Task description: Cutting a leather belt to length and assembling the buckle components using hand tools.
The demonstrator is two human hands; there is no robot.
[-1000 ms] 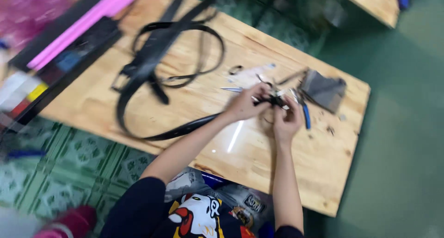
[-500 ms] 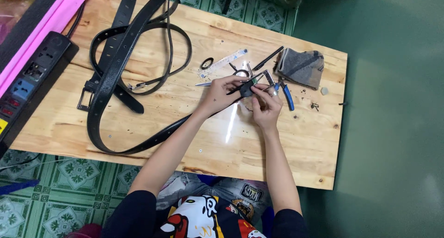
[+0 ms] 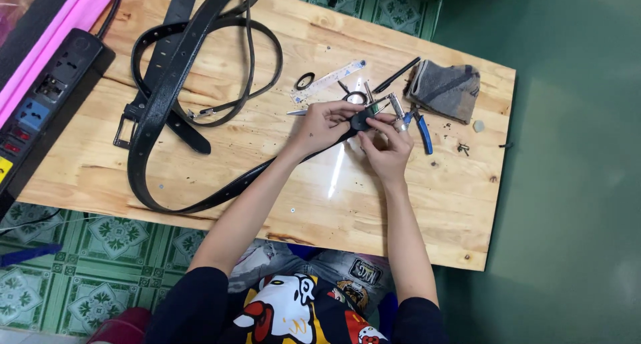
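A long black leather belt [image 3: 155, 117] loops across the wooden table [image 3: 220, 150], and one end runs up to my hands. My left hand [image 3: 323, 125] grips that belt end near the table's middle. My right hand [image 3: 386, 142] pinches the same end from the right, where a silver metal buckle [image 3: 395, 107] meets it. Both hands touch each other over the belt end. Blue-handled pliers [image 3: 422, 130] lie just right of my right hand.
A second black belt [image 3: 175, 23] with a square buckle lies at the left. A grey folded cloth [image 3: 444, 89], a black pen [image 3: 396, 75], a ruler strip [image 3: 328, 81], a small black ring [image 3: 305, 81] and scissors sit behind my hands. A black power strip [image 3: 47, 97] lies at the left edge.
The view has shifted and steadied, so the table sits more centred. My hands stay together on the belt end and buckle, with little visible movement.
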